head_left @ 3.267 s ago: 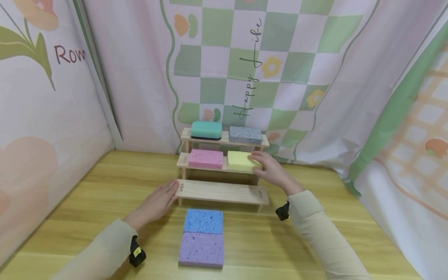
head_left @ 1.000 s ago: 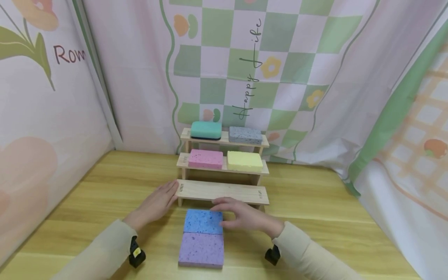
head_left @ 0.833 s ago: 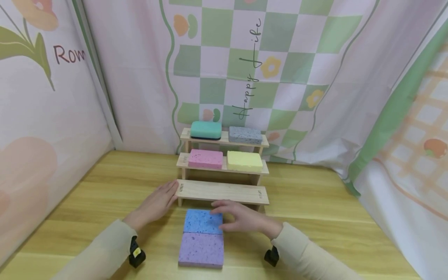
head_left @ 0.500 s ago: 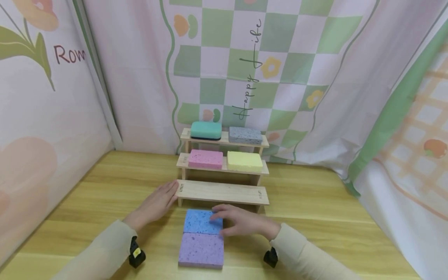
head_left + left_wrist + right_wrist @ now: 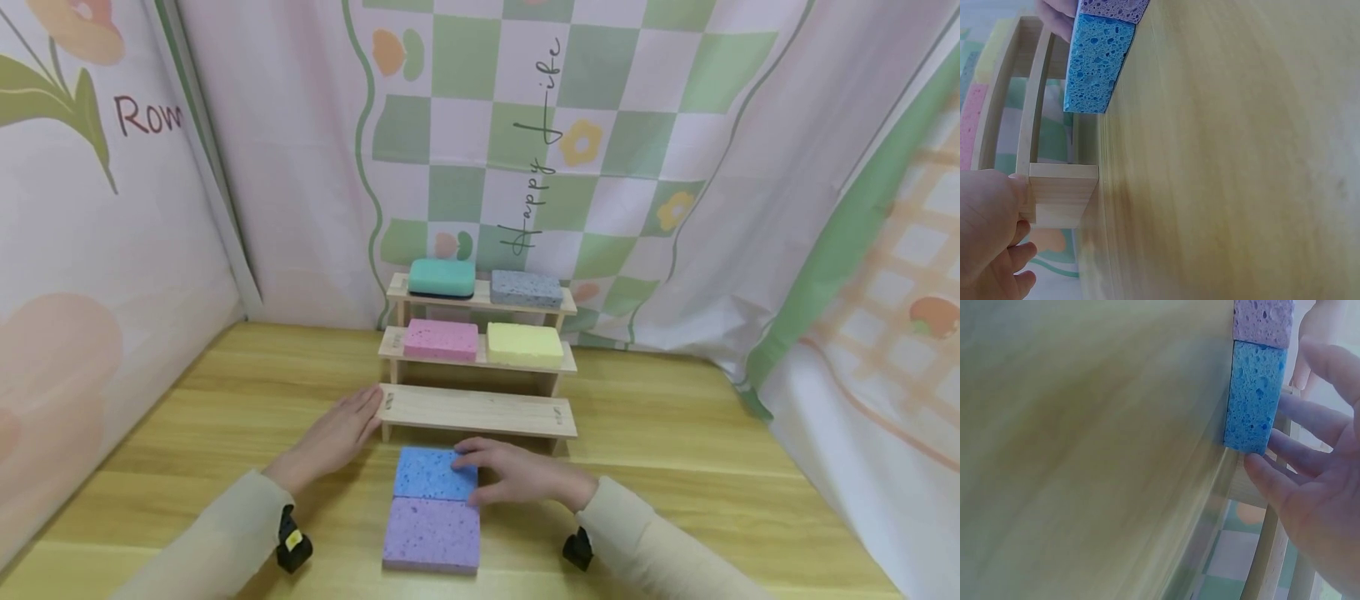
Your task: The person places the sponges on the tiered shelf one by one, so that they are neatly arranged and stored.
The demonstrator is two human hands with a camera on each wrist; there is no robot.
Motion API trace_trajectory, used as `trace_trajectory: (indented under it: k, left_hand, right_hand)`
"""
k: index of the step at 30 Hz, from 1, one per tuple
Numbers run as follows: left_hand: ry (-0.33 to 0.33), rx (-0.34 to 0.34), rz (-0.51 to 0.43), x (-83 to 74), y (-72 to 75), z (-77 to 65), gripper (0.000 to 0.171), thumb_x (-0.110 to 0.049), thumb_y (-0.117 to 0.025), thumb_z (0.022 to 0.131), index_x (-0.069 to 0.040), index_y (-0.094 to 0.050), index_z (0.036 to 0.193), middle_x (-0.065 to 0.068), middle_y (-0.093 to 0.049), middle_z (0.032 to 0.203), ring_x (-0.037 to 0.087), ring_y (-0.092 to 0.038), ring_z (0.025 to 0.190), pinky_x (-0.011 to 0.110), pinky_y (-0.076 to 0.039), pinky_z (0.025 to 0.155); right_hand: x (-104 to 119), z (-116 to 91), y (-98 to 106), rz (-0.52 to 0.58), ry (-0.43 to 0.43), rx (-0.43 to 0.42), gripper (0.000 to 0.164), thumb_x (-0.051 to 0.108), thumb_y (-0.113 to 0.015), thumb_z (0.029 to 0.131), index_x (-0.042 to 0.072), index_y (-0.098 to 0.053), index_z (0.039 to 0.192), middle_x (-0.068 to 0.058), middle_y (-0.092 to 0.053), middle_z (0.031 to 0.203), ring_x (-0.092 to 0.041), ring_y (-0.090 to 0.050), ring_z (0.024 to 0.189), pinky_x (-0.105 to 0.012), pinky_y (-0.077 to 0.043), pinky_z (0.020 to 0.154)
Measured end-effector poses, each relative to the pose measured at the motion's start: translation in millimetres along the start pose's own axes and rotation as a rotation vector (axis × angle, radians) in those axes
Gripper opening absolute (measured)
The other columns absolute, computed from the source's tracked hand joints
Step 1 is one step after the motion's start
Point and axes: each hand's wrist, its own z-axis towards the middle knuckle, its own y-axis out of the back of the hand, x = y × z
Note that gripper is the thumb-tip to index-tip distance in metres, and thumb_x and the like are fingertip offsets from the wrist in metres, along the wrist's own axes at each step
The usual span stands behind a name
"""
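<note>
In the head view a blue sponge (image 5: 427, 473) lies flat on the table, touching a purple sponge (image 5: 431, 535) nearer me. Over the right edge of the blue one hovers my right hand (image 5: 525, 473), fingers spread and loosely bent. The right wrist view shows its fingertips close to the blue sponge (image 5: 1254, 397), with the thumb held apart; whether they touch I cannot tell. My left hand (image 5: 333, 433) rests against the left end of the bottom step of a wooden tiered stand (image 5: 472, 410). From the left wrist, fingers (image 5: 1021, 253) hang beside that end.
On the middle step sit a pink sponge (image 5: 441, 340) and a yellow sponge (image 5: 523, 344). The top step bears a teal sponge (image 5: 442, 277) with a dark base and a grey sponge (image 5: 527, 288). Patterned curtains (image 5: 300, 167) stand behind and at both sides of the table.
My right hand has left the yellow sponge and come down to the blue one, then drifted slightly towards me. My left hand and all the sponges stay where they were.
</note>
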Motion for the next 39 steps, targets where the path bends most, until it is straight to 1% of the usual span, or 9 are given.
trace_trajectory:
  k: [7,13,22,28,39]
  left_hand:
    - [0.002,0.001,0.0,0.6,-0.5,0.7,0.048,-0.016,-0.04,0.099,0.013,-0.031,0.136,0.028,-0.032,0.14,0.04,-0.031,0.128,0.051,-0.025,0.104]
    - [0.0,-0.001,0.001,0.0,-0.2,1.0,0.048,-0.016,-0.04,0.099,0.013,-0.031,0.136,0.028,-0.031,0.14,0.04,-0.031,0.128,0.05,-0.025,0.105]
    - [0.007,0.01,-0.002,0.2,-0.4,0.7,0.048,-0.017,-0.04,0.1,0.013,-0.03,0.137,0.027,-0.031,0.141,0.04,-0.03,0.129,0.05,-0.025,0.105]
    - [0.008,0.013,-0.008,0.7,-0.3,0.6,0.048,-0.017,-0.04,0.1,0.013,-0.03,0.137,0.027,-0.031,0.141,0.04,-0.03,0.128,0.051,-0.025,0.104]
    - [0.004,0.006,0.002,1.9,-1.5,1.1,0.048,-0.017,-0.04,0.1,0.013,-0.031,0.136,0.028,-0.032,0.14,0.04,-0.03,0.128,0.051,-0.025,0.104]
  right_hand:
    - [0.0,2.2,0.5,0.023,-0.017,0.006,0.053,0.031,-0.065,0.086,0.003,-0.052,0.129,-0.012,-0.038,0.139,-0.026,-0.038,0.126,-0.034,-0.033,0.103]
    - [-2.4,4.3,-0.1,0.033,-0.047,0.009,0.054,0.033,-0.066,0.084,0.005,-0.052,0.128,-0.009,-0.039,0.139,-0.024,-0.038,0.125,-0.034,-0.033,0.103]
    - [-3.1,5.9,0.0,0.046,-0.056,0.011,0.053,0.032,-0.068,0.083,0.005,-0.053,0.127,-0.009,-0.039,0.139,-0.024,-0.039,0.125,-0.033,-0.034,0.102]
    - [-3.3,5.8,0.7,0.056,-0.063,0.013,0.051,0.03,-0.068,0.084,0.007,-0.053,0.126,-0.009,-0.039,0.139,-0.024,-0.039,0.125,-0.033,-0.035,0.101]
    - [-3.1,6.3,1.2,0.038,-0.063,0.004,0.048,0.027,-0.069,0.084,0.008,-0.055,0.125,-0.008,-0.04,0.138,-0.023,-0.04,0.124,-0.033,-0.035,0.101]
